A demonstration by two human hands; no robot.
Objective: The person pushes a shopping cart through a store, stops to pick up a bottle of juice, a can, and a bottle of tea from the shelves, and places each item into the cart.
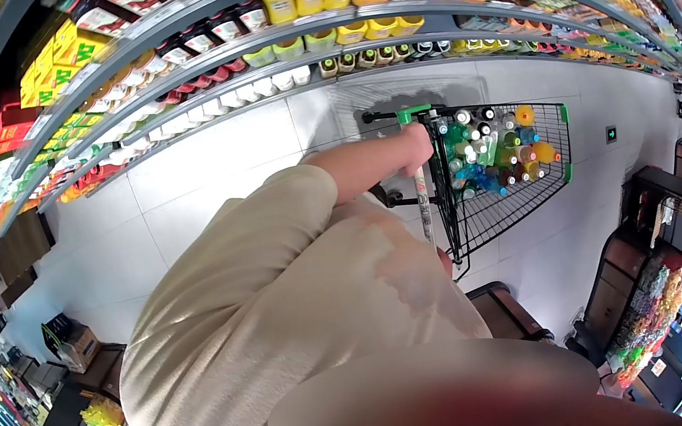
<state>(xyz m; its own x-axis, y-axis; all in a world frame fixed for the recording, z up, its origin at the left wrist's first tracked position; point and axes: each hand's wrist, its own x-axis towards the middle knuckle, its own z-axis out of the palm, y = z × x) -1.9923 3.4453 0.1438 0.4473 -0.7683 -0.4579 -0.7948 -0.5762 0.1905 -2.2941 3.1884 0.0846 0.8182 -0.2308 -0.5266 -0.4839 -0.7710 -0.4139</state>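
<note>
My left hand is closed round the bar handle of a black wire shopping cart, close to the handle's green end fitting. Only a sliver of my right hand shows by the other end of the handle; my shirt hides the rest, so its grip cannot be made out. Inside the cart, many drink bottles lie heaped toward one side, with white, green, blue and orange colours among them. Green corner pieces mark the cart's far end.
Long shelves of bottles, jars and packets run along the cart's left side. Pale floor tiles stretch around the cart. Dark display stands with colourful packets are on the right side, and a cardboard box is behind.
</note>
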